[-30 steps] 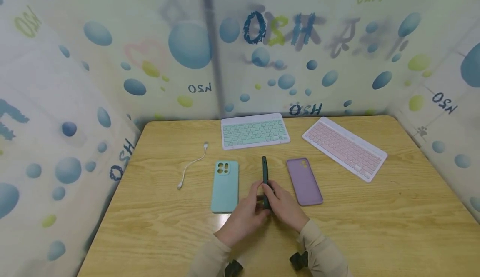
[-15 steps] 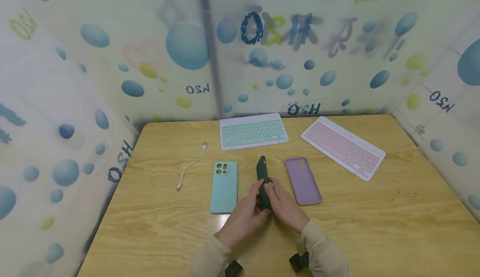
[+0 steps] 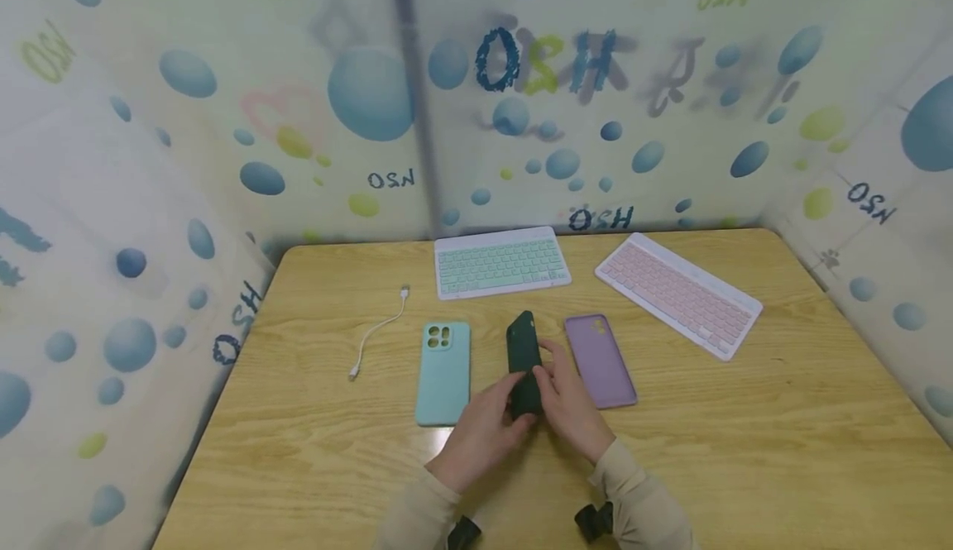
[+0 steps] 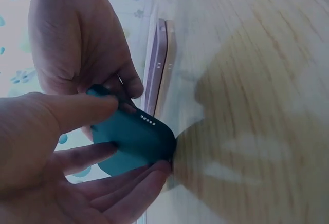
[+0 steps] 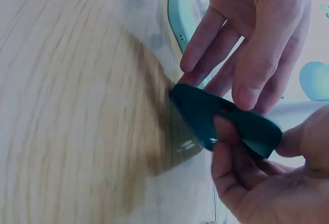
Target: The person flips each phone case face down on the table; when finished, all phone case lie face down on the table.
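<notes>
A dark green phone case (image 3: 524, 347) stands tilted between both hands at the middle of the table, its long side pointing away from me. My left hand (image 3: 486, 430) holds its left edge and lower end, thumb along one side in the left wrist view, where a row of small holes shows on the case (image 4: 136, 139). On the other edge, my right hand (image 3: 572, 405) grips with thumb and fingers. One lower corner of the case (image 5: 205, 113) is at or close to the tabletop in the right wrist view.
A light blue phone case (image 3: 443, 376) lies left of the hands, a purple phone case (image 3: 601, 361) right. Farther left is a short white cable (image 3: 380, 323). A green-keyed keyboard (image 3: 502, 263) and a pink-keyed keyboard (image 3: 679, 295) lie at the back of the wooden table (image 3: 298, 451).
The dark green phone case has turned from edge-on, so its broad side now shows. My right fingers have shifted along its right edge; the left hand has barely moved.
</notes>
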A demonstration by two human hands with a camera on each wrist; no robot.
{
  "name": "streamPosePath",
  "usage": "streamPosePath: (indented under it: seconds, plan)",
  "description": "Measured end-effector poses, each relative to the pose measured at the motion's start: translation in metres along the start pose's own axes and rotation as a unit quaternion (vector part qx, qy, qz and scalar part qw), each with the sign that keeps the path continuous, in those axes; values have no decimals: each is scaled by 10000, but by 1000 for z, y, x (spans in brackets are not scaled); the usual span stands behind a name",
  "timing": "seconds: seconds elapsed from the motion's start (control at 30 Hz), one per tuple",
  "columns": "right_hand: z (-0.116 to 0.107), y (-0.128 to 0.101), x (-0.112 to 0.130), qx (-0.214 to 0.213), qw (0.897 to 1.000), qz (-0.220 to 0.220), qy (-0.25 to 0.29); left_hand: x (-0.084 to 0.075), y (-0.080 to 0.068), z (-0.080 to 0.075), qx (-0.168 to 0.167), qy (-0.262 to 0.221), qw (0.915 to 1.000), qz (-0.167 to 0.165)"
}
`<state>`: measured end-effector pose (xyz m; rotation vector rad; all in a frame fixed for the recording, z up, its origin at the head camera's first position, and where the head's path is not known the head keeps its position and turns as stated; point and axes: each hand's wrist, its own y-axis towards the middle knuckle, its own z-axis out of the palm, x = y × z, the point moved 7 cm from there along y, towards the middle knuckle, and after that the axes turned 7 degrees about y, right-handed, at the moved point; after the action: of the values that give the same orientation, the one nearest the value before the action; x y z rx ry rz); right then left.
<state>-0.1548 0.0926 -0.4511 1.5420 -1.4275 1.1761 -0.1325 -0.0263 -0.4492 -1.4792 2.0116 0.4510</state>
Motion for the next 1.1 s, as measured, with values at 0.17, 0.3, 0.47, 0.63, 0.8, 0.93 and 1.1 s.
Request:
streamPosePath:
  seconds: [0.17,0.3,0.47,0.63,0.8,0.93,1.1]
  plan:
    - [-3,0,-4,-150,9998,103,21,2,0,1,-9,179,9997,-172]
    - [-4,0,-5,-307,9993,20,-195,3,1,4,28,312,9993,-210]
    - [-8,-1,-6,-567,9961,-60,-668,3,0,7,129,506,9984,-230]
    - [-12,-2,1,-812,9914,-289,-985,1,0,6,114,587,9982,-108]
    - [-12,-3,5,-755,9912,-218,-1066,-1,-1,5,117,589,9982,-47]
    - [-12,-2,4,-630,9930,-16,-1000,-2,-1,5,198,532,9984,-73]
    - [-13,-2,0,-558,9933,95,-1008,-5,-1,5,217,480,9986,-48]
